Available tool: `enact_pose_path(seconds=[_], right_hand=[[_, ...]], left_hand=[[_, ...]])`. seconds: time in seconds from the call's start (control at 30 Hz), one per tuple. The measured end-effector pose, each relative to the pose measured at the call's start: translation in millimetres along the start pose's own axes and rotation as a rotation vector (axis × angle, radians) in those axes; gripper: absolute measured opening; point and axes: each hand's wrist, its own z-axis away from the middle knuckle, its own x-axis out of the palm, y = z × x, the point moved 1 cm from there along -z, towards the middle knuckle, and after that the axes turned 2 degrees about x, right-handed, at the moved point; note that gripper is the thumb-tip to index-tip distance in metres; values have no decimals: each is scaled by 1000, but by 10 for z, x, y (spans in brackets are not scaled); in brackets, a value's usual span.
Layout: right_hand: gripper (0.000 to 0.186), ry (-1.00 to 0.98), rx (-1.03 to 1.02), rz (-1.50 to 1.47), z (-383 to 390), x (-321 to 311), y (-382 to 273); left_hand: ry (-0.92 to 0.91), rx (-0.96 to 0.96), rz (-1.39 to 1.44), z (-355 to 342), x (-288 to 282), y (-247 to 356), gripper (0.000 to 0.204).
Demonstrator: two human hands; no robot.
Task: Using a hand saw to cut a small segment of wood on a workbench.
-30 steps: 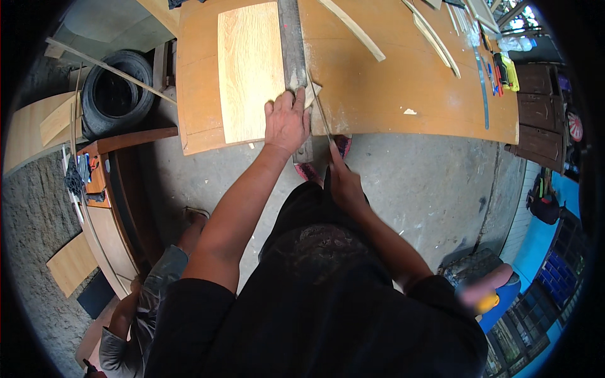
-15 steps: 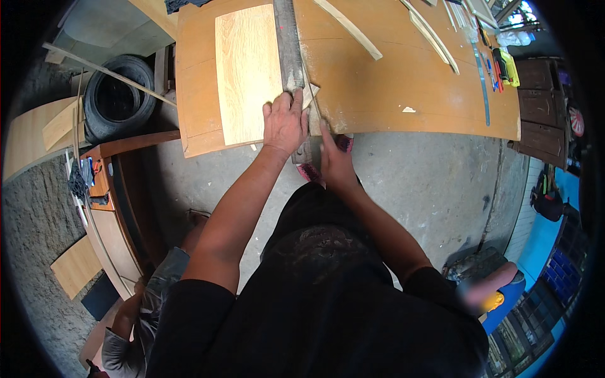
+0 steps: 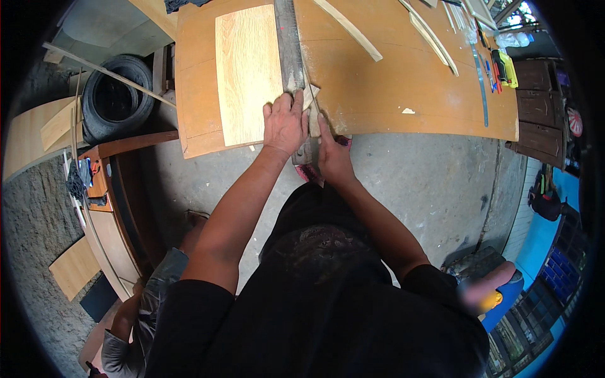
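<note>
On the orange-brown work table [image 3: 387, 94] lies a pale wood-grain board [image 3: 246, 63], with a long dark straight bar [image 3: 289, 44] along its right edge. My left hand [image 3: 283, 126] presses on the bar and board edge, fingers curled over them near the table's front. Just right of it, my right hand [image 3: 334, 154] is closed on a long thin blade, its handle mostly hidden. The blade angles up beside a small pale offcut [image 3: 312, 93] near my left fingertips. Below the table edge, parts of pink-and-black shoes [image 3: 305, 174] show.
Pale strips [image 3: 346, 28], pens and tools [image 3: 504, 70] lie on the table's right. Stacked tyres [image 3: 104, 123] and a cluttered wooden cabinet [image 3: 110, 227] are at left. Another person [image 3: 145, 315] sits at lower left. A dark drawer unit [image 3: 539, 107] stands at right.
My right hand has moved forward, up toward the table edge, with the blade. My left hand stays pressed in about the same place.
</note>
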Motion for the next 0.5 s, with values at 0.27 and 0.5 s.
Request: enact_pose_path(seconds=[0.27,0.5], right_hand=[[56,-26,40,-66,841,-53,10],[58,59,-68,-1,0,-37,-92]], left_hand=[[0,3,-13,7,6,-15,51],[67,41,-5,15,33,-31,51]])
